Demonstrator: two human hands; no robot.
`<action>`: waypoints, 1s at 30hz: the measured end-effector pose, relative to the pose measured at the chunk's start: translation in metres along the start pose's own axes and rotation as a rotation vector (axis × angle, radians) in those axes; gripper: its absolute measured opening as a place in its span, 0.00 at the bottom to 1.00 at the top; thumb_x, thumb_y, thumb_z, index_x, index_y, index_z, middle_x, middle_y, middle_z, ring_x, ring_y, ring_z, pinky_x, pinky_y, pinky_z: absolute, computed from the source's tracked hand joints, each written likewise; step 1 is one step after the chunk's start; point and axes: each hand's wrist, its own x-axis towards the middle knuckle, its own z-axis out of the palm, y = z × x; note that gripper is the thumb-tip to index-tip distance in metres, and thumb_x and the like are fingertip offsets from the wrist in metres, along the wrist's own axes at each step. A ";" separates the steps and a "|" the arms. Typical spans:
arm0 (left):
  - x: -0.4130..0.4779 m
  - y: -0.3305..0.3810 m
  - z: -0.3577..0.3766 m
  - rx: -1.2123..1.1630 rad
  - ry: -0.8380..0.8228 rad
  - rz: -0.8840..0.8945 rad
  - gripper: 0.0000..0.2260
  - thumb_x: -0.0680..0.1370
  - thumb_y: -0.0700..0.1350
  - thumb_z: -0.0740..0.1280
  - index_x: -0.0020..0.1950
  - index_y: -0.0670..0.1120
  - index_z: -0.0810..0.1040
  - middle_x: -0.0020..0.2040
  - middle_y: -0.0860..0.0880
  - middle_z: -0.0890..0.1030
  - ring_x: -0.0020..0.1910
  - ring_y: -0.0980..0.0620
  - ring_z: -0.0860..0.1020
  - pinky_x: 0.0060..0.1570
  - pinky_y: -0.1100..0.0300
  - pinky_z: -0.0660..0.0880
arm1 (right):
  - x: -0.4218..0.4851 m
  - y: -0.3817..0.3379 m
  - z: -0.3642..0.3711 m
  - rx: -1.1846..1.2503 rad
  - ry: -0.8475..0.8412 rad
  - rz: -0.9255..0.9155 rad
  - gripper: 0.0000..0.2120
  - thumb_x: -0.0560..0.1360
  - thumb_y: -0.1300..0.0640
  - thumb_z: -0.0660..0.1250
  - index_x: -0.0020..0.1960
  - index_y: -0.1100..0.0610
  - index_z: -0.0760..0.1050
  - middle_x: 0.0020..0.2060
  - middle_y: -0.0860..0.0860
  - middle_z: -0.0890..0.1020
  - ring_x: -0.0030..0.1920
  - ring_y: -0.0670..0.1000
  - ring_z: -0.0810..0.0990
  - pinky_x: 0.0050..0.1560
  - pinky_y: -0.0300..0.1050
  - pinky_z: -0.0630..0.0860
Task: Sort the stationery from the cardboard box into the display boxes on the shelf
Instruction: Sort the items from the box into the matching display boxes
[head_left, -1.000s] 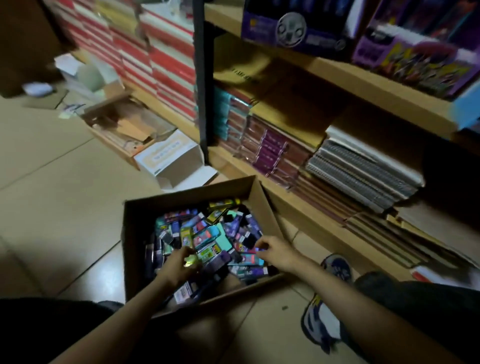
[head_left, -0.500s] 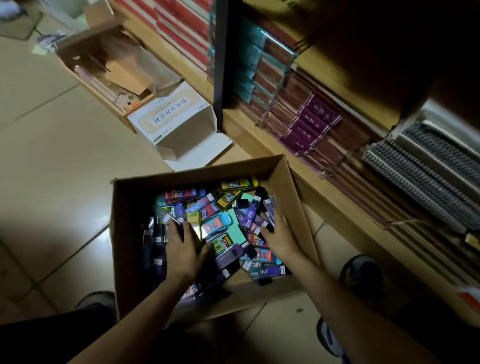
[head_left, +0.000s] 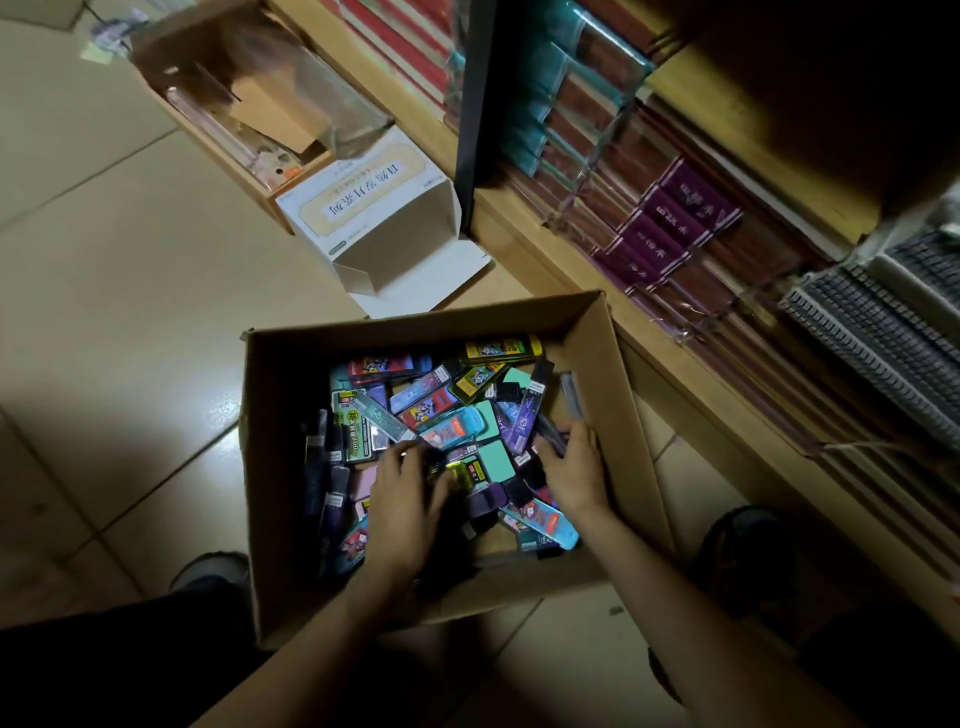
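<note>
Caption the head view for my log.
Left hand and right hand reach among stationery packs in the cardboard box beside the shelf.

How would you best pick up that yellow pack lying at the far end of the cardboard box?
Pinch the yellow pack across its narrow width, on both long edges, coming straight down. It lies flat on top of the pile, uncovered, lengthwise along the far wall of the cardboard box. That wall looks close, so the far finger may have little room.
</note>
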 end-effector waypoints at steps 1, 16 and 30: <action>0.005 0.000 -0.003 -0.021 0.023 -0.026 0.15 0.77 0.47 0.68 0.62 0.43 0.73 0.62 0.43 0.71 0.60 0.44 0.72 0.59 0.55 0.70 | 0.001 0.001 -0.002 0.013 -0.027 0.006 0.13 0.74 0.58 0.69 0.53 0.61 0.69 0.55 0.61 0.74 0.54 0.61 0.74 0.55 0.55 0.72; 0.054 -0.003 -0.010 -0.533 0.065 -0.644 0.15 0.74 0.48 0.71 0.51 0.41 0.68 0.45 0.46 0.75 0.43 0.49 0.75 0.33 0.62 0.72 | 0.032 -0.021 0.009 0.089 -0.237 0.178 0.32 0.70 0.51 0.74 0.67 0.63 0.66 0.65 0.60 0.72 0.64 0.60 0.72 0.64 0.55 0.70; 0.025 0.000 -0.021 -0.709 -0.028 -0.614 0.07 0.79 0.46 0.64 0.45 0.46 0.69 0.45 0.45 0.76 0.40 0.50 0.76 0.35 0.58 0.71 | 0.002 -0.013 -0.018 0.027 -0.105 0.158 0.29 0.74 0.59 0.70 0.71 0.64 0.63 0.67 0.60 0.71 0.67 0.60 0.71 0.66 0.55 0.70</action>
